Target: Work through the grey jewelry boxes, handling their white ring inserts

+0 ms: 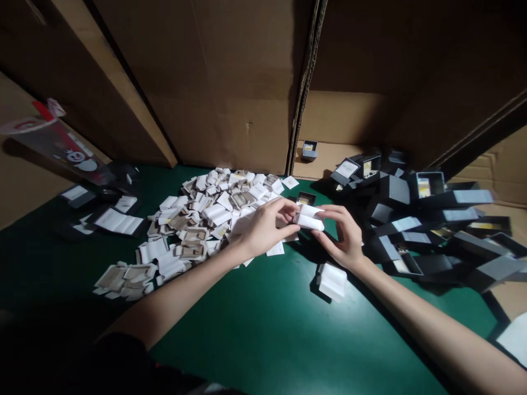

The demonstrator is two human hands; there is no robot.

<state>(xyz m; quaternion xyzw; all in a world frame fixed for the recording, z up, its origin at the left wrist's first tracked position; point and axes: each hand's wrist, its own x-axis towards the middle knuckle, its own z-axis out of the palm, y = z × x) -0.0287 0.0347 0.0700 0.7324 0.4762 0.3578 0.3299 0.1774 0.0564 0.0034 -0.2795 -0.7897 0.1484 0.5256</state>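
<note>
Both hands meet over the green table top [255, 323] and pinch one small folded white card insert [309, 218]. My left hand [263, 226] grips its left end with thumb and fingers. My right hand [345, 235] holds its right end from below and the side. A heap of several flat white and tan card inserts [197, 219] lies just left of my left hand. A pile of several small black boxes [428, 225] lies right of my right hand. One white folded piece [332, 281] rests on the table below my right wrist.
Brown cardboard walls [230, 93] close off the back. A clear plastic cup with a red print [53, 144] lies at the left edge, over dark trays with white sheets [117, 220]. A small open black box [309, 149] sits on cardboard behind the pile.
</note>
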